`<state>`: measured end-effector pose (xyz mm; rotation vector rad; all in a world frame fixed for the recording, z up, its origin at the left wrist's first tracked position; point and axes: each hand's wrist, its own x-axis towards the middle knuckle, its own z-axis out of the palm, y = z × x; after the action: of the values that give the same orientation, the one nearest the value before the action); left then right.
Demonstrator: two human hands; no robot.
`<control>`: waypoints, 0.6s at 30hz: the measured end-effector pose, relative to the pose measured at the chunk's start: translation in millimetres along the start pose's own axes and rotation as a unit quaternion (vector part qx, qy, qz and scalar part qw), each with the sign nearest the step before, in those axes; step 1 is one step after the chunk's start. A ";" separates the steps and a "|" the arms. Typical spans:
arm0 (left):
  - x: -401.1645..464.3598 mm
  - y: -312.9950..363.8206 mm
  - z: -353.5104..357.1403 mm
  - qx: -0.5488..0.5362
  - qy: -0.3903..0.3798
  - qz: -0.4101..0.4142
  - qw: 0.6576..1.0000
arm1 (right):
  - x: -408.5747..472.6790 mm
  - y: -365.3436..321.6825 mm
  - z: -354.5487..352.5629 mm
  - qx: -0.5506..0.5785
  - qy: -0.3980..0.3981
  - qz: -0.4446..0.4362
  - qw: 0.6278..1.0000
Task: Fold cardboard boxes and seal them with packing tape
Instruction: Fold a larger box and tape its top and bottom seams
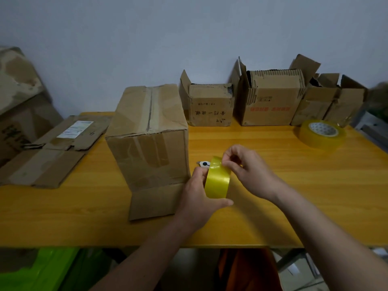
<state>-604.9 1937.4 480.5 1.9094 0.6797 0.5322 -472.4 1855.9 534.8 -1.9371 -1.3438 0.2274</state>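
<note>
A folded cardboard box [150, 131] stands on the yellow wooden table [273, 185], its top seam closed and one flap lying flat toward me. Just right of it my left hand [197, 198] grips a yellow roll of packing tape [217, 179] held on edge. My right hand [245, 164] pinches the tape at the top of that roll with thumb and fingertips. A small white cutter [203, 163] lies on the table behind the roll, partly hidden.
Flattened cardboard [52, 152] lies at the table's left. Three open boxes [210, 103] [273, 97] [331, 101] line the back wall. A second, larger tape roll [322, 133] sits at the right. A big box [19, 97] leans at the far left.
</note>
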 end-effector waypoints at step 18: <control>22.0 19.9 -24.5 0.078 0.088 0.131 0.984 | 3.7 -0.7 10.4 -0.043 -0.004 -0.084 0.996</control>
<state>-599.4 1961.5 510.0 2.1309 0.5995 0.8426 -476.8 1864.1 529.0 -1.8814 -1.5346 0.0976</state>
